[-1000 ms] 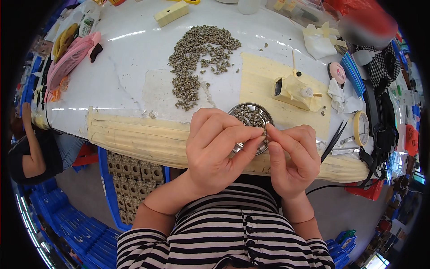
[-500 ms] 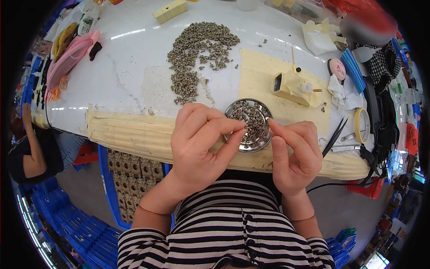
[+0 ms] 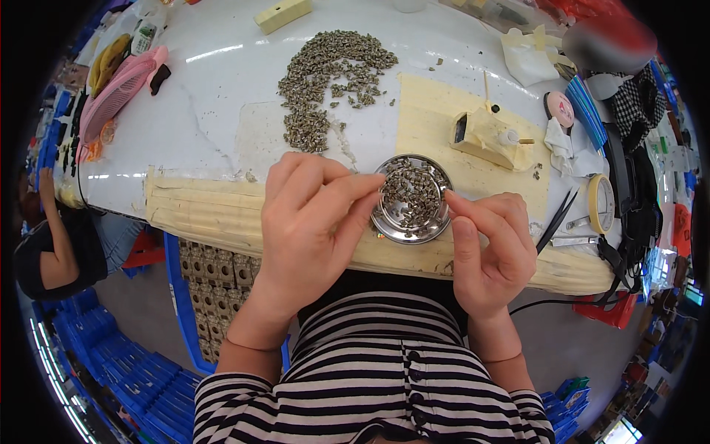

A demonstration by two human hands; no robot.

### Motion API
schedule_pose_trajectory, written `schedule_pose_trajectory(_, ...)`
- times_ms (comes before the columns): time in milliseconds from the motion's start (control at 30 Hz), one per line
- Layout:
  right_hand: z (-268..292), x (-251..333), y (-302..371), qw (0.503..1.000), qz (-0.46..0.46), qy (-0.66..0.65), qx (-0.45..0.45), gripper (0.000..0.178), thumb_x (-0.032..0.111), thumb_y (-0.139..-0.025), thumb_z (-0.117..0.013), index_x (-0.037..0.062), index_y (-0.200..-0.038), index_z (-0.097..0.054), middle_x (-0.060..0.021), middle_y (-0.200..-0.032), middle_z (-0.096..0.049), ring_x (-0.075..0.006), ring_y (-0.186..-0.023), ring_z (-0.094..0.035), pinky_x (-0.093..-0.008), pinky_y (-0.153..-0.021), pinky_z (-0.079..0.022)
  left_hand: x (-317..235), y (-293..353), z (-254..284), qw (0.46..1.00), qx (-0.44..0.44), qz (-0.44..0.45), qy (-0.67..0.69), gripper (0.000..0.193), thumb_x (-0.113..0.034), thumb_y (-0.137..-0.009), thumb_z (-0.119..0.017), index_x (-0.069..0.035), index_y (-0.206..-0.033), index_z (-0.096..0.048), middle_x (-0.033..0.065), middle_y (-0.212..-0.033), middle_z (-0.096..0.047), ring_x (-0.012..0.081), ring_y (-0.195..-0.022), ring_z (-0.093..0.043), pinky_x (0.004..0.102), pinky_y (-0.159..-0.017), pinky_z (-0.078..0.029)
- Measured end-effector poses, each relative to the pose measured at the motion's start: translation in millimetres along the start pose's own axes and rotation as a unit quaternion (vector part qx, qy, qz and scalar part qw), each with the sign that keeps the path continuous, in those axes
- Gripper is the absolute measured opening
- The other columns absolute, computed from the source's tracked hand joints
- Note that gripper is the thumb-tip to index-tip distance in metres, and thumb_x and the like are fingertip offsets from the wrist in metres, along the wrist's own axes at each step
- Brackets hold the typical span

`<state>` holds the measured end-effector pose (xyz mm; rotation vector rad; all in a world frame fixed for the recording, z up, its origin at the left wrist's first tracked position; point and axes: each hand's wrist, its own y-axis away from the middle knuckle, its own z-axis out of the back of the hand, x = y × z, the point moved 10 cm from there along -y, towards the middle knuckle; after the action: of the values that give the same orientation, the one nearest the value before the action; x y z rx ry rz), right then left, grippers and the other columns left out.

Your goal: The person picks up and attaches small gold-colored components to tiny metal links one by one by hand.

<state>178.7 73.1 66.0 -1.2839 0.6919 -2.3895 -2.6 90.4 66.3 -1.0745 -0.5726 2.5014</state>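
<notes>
A round shiny metal dish [image 3: 379,222] holds many small metal fittings [image 3: 413,194]. At its left rim, my left hand [image 3: 310,222] pinches with thumb and forefinger; whatever is between the tips is too small to make out. My right hand [image 3: 492,248] is at the opposite rim, fingers curled in, its forefinger tip against or just over the edge. Its thumb is bent close below that finger, and anything held there is hidden. Beyond the dish, a large curved heap of the same small fittings [image 3: 336,59] lies loose on the white tabletop.
Right of the dish stands a tape-wrapped block [image 3: 484,140] on a yellow sheet. Black tweezers [image 3: 555,220] and a tape roll [image 3: 600,203] lie farther right. A pink mesh item [image 3: 122,100] is at far left. Below the padded edge, a blue crate [image 3: 177,296] holds metal blocks.
My left hand has drawn back leftward from over the dish to its left rim, fingertips still pinched. My right hand stays at the right rim. The whole view has shifted slightly.
</notes>
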Motion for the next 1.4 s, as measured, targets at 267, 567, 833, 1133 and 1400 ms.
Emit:
schedule_pose_trajectory(267,-2,-1,1,1.0,0.0,-0.01,0.003,0.02,0.002,-0.077,-0.077,0.002,-0.097,-0.077,-0.0057,-0.078,-0.064,-0.0202,-0.071,-0.055,-0.0311,-0.069,-0.041,26,-21,35,0.994,-0.048,0.007,-0.102,0.013,-0.002,-0.076,-0.077,-0.005,-0.088,-0.072,0.0047,-0.081,-0.06,0.0238,-0.08,-0.054,0.0357,-0.071,-0.044)
schedule_pose_trajectory(567,-2,1,2,1.0,-0.003,-0.008,-0.003,0.017,0.002,-0.079,-0.076,0.0015,-0.096,-0.076,-0.0057,-0.078,-0.064,-0.0202,-0.07,-0.054,-0.0315,-0.068,-0.04,26,-49,-6,0.979,0.076,-0.087,-0.171,0.007,-0.007,-0.081,-0.073,-0.004,-0.086,-0.071,0.0045,-0.083,-0.059,0.0241,-0.085,-0.054,0.0365,-0.081,-0.043)
schedule_pose_trajectory(833,-4,2,2,1.0,0.005,-0.009,0.004,0.017,0.001,-0.079,-0.076,0.0016,-0.096,-0.076,-0.0057,-0.078,-0.064,-0.0205,-0.07,-0.053,-0.0315,-0.069,-0.04,22,-47,-3,0.979,0.054,-0.091,-0.172,0.008,-0.006,-0.081,-0.072,-0.004,-0.086,-0.067,0.004,-0.084,-0.059,0.0248,-0.087,-0.055,0.0372,-0.081,-0.043)
schedule_pose_trajectory(1133,-7,8,-7,1.0,0.018,-0.012,0.021,0.02,0.003,-0.078,-0.077,0.0034,-0.098,-0.075,-0.005,-0.08,-0.066,-0.021,-0.072,-0.056,-0.0312,-0.069,-0.041,1,-27,5,0.994,0.013,-0.017,0.104,0.011,-0.001,-0.079,-0.075,-0.003,-0.088,-0.069,0.0059,-0.088,-0.061,0.0206,-0.088,-0.055,0.0304,-0.079,-0.044)
schedule_pose_trajectory(1400,-15,9,-23,0.995,-0.021,-0.09,0.028,0.016,-0.002,-0.077,-0.076,0.004,-0.09,-0.07,-0.0054,-0.082,-0.068,-0.0216,-0.073,-0.059,-0.0315,-0.068,-0.043,3,-10,-14,0.966,0.01,0.041,0.256,0.011,-0.003,-0.085,-0.075,-0.001,-0.091,-0.066,0.006,-0.091,-0.061,0.016,-0.089,-0.055,0.0276,-0.081,-0.043)
